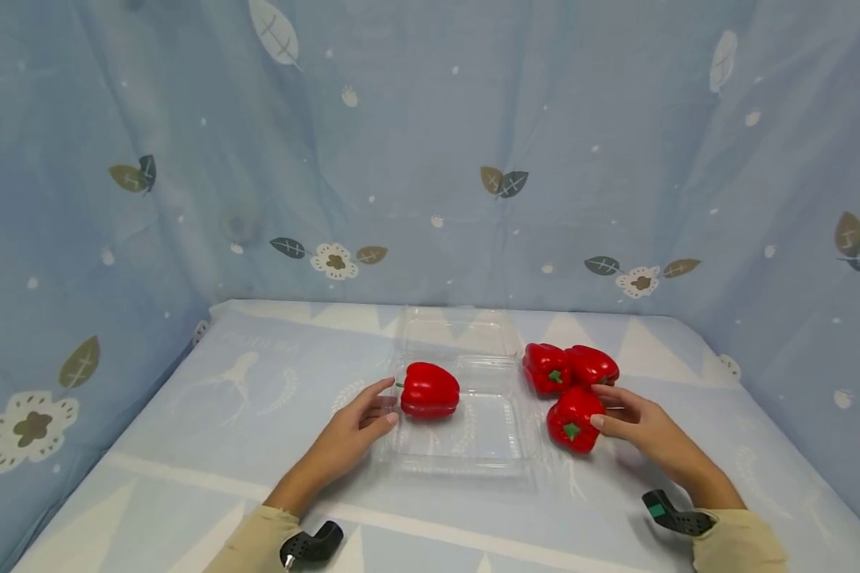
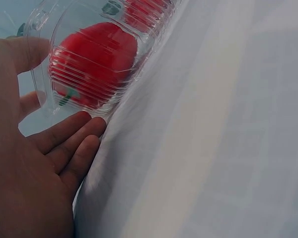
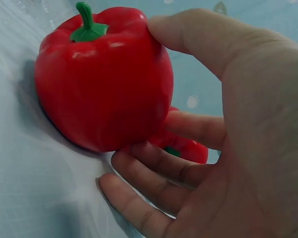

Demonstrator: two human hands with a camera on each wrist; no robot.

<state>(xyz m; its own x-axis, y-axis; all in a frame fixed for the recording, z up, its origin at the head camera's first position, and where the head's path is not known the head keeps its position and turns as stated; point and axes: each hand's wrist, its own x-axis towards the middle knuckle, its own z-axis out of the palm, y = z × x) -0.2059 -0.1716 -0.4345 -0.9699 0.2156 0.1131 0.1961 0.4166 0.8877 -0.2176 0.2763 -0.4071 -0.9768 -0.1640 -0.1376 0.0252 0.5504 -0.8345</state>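
Note:
My left hand (image 1: 353, 427) is at the left rim of a clear plastic clamshell box (image 1: 459, 463), its thumb and fingertips right at the edge. In the left wrist view, the lower fingers (image 2: 72, 144) lie fairly straight beside the ribbed wall. Inside the box, a red bell pepper (image 1: 430, 391) lies on its side, stem to the left. My right hand (image 1: 641, 430) grips another red bell pepper (image 1: 575, 419), low at the table. Its thumb (image 3: 188, 32) presses near the top and the fingers curve round the side. The held pepper's green stem faces toward me.
Just behind the held pepper, two more red bell peppers (image 1: 547, 368) (image 1: 592, 365) sit side by side, right of the box. The open lid (image 1: 459, 330) extends toward the back. A patterned cloth covers the table (image 1: 201, 446), and blue curtains (image 1: 430, 143) surround it.

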